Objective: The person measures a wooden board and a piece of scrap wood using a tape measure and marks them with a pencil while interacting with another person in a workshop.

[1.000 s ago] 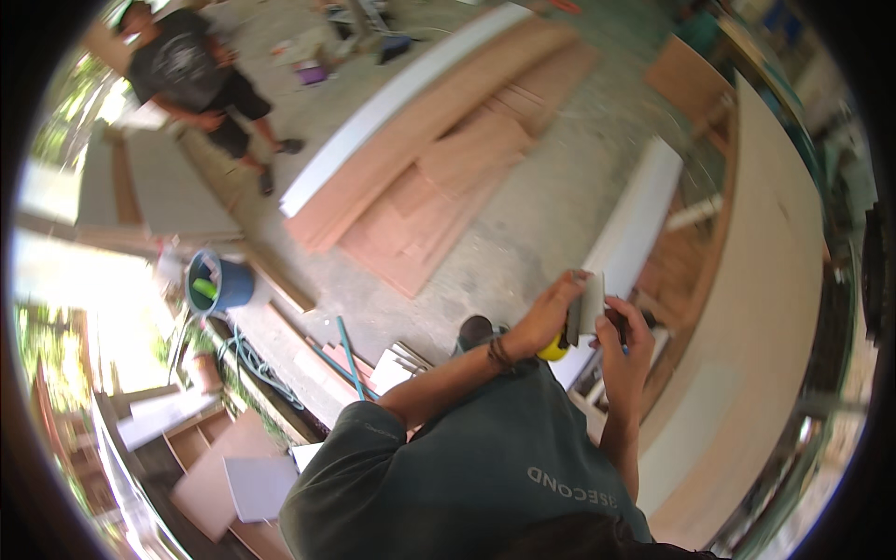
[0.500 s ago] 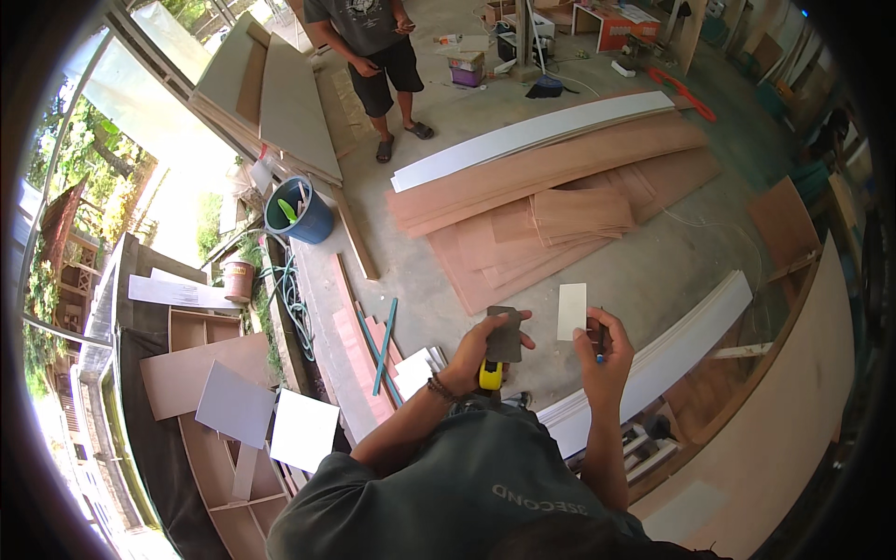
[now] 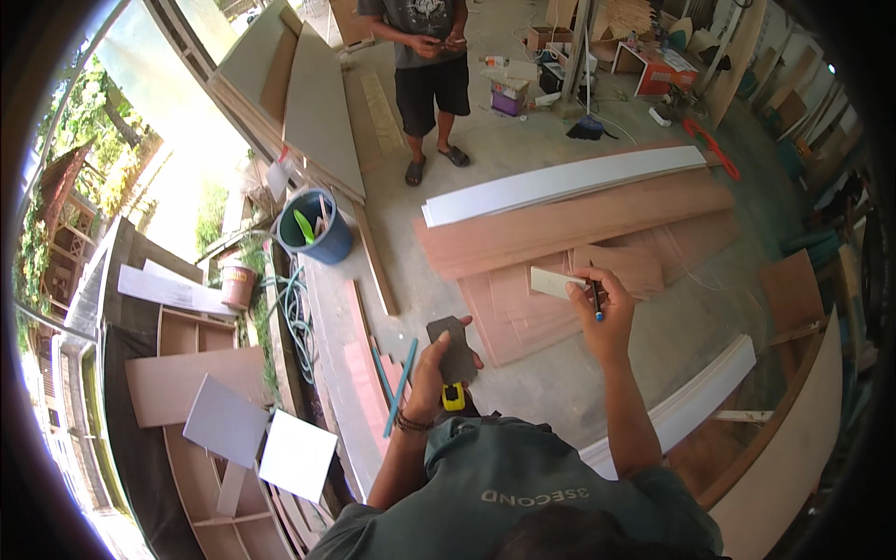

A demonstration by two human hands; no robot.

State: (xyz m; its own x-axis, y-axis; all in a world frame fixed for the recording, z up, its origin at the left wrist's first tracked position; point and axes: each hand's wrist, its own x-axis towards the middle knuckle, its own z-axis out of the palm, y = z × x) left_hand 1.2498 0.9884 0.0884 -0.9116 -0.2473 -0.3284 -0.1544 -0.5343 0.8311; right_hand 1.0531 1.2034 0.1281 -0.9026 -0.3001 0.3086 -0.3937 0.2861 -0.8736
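My left hand (image 3: pixel 435 366) grips a dark grey rectangular block (image 3: pixel 453 348), held up in front of my chest. A yellow tape measure (image 3: pixel 453 396) shows just below that hand. My right hand (image 3: pixel 604 313) is raised to the right and pinches a small pale rectangular piece (image 3: pixel 557 282) together with a dark pen with a blue tip (image 3: pixel 595 300). The two hands are apart, with the concrete floor far below them.
Long brown boards (image 3: pixel 569 229) and a white panel (image 3: pixel 560 183) lie on the floor ahead. Another person (image 3: pixel 425 65) stands at the far side. A blue bucket (image 3: pixel 315 233) sits left, near hoses (image 3: pixel 296 313) and stacked sheets (image 3: pixel 308 103). A curved white panel (image 3: pixel 695 401) lies right.
My view has swung to take in more of the floor ahead. My hands have drawn apart: the left with the block has dropped lower, the right with the pale piece has moved right.
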